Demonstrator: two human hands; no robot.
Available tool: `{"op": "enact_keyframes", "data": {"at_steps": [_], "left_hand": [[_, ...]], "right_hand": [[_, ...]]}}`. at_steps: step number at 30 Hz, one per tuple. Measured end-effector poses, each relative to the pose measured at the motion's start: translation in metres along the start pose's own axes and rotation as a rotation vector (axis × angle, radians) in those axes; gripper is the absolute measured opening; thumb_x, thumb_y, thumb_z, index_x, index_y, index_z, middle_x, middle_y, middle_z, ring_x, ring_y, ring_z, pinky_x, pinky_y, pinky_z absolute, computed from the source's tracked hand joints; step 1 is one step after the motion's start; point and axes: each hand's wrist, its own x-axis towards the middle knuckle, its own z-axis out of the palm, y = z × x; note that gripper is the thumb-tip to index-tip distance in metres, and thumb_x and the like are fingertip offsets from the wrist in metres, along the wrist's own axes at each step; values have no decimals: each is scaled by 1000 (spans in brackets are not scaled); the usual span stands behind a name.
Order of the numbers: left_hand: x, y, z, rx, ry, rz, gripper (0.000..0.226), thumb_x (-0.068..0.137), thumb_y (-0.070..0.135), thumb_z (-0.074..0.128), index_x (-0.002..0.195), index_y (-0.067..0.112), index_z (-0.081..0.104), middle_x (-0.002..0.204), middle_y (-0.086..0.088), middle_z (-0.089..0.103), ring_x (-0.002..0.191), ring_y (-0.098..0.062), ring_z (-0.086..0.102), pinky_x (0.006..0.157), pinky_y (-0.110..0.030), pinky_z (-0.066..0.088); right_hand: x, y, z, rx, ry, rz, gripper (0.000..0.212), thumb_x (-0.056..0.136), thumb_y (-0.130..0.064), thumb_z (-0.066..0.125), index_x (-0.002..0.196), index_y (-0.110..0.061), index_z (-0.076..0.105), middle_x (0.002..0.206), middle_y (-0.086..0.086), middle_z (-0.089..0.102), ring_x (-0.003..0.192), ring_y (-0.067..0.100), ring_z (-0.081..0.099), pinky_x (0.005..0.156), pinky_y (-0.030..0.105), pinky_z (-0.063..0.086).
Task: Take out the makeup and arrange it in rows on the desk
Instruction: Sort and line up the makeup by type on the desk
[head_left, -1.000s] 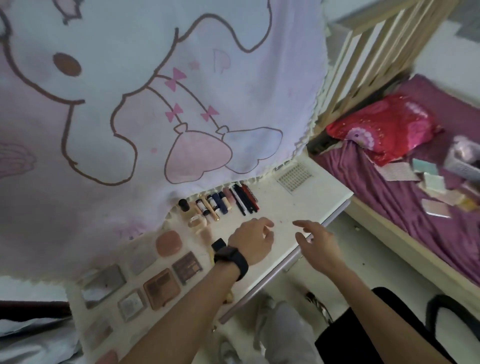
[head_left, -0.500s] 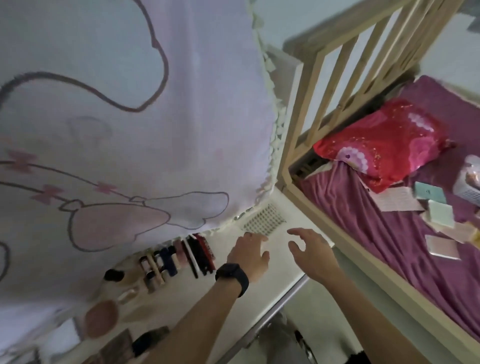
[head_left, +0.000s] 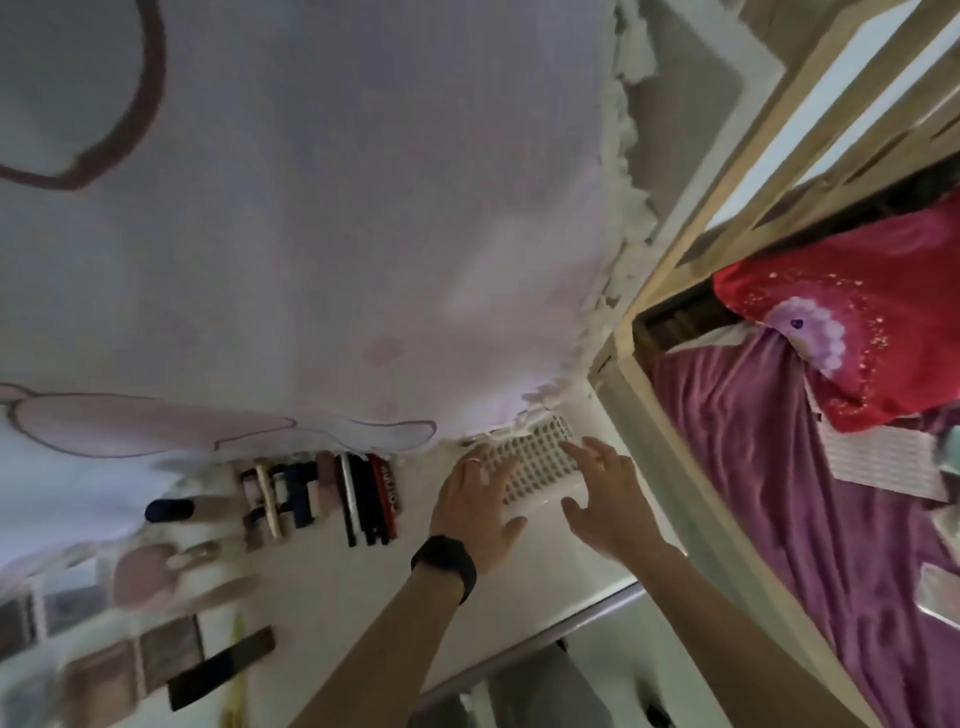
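Both hands have moved from the middle of the tabletop, beside the laid-out rows, to its far right corner, where a perforated white case lies just under the hem of the printed cloth. The left hand, fingers spread and fairly straight, now lies over the case's left side. The right hand, fingers wide with the thumb apart, is at its right side. Neither plainly grips it yet, and contact on the right is hard to judge.

The makeup already out has stayed put: the sticks and pencils lie in a row along the far edge, and the palettes, blurred, are towards the near left corner. This looks like a reach for the next item or container. What the case holds cannot be seen.
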Motion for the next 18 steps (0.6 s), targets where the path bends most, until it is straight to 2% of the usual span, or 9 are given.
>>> {"op": "enact_keyframes", "data": {"at_steps": [3, 5, 7, 9, 11, 14, 16, 18], "left_hand": [[3, -10, 9, 26, 24, 25, 83, 89, 56, 59, 155, 41, 11, 166, -4, -5, 152, -26, -4, 123, -40, 6], [4, -16, 16, 21, 72, 38, 82, 88, 59, 58, 155, 43, 13, 166, -4, -4, 151, -27, -5, 122, -41, 1], [8, -23, 26, -20, 155, 83, 77, 85, 60, 59, 152, 41, 27, 165, -6, 5, 150, -28, 2, 123, -44, 6], [12, -29, 35, -64, 245, 131, 70, 81, 61, 60, 145, 37, 41, 163, -8, 15, 148, -31, 12, 121, -47, 19], [14, -35, 46, -92, 311, 157, 68, 78, 63, 60, 139, 35, 48, 159, -9, 22, 145, -34, 19, 117, -47, 29], [19, -43, 55, -113, 361, 163, 69, 77, 70, 55, 138, 39, 46, 157, -8, 27, 143, -34, 25, 116, -47, 32], [24, -47, 59, -121, 387, 158, 71, 78, 75, 48, 141, 42, 41, 157, -3, 29, 143, -30, 28, 117, -48, 28], [27, -44, 62, -169, 450, 159, 73, 80, 75, 45, 142, 37, 43, 153, -2, 37, 142, -25, 31, 117, -47, 26]], "right_hand": [[5, 8, 7, -96, 30, -64, 79, 82, -32, 72, 150, -39, 32, 159, -2, 24, 137, 24, 29, 104, 37, 43], [7, 16, 13, -116, 76, -124, 80, 80, -38, 75, 150, -39, 35, 156, -2, 29, 135, 24, 34, 104, 38, 43], [8, 26, 19, -85, 157, -197, 76, 79, -46, 76, 147, -37, 43, 152, -1, 37, 131, 24, 40, 103, 37, 43], [12, 34, 25, -32, 239, -268, 68, 81, -54, 73, 142, -33, 52, 147, 2, 44, 126, 26, 47, 101, 37, 44], [15, 45, 32, -9, 299, -344, 64, 81, -57, 70, 138, -29, 59, 142, 4, 50, 119, 25, 53, 98, 38, 49], [17, 53, 37, 104, 362, -399, 62, 81, -57, 71, 135, -27, 62, 136, -3, 52, 114, 16, 55, 98, 36, 51], [15, 49, 41, 138, 404, -391, 61, 85, -66, 62, 135, -32, 59, 125, -13, 55, 109, 8, 53, 96, 31, 48], [16, 41, 44, 194, 422, -366, 59, 85, -69, 59, 135, -38, 55, 121, -20, 58, 107, 6, 55, 94, 35, 48]]}}
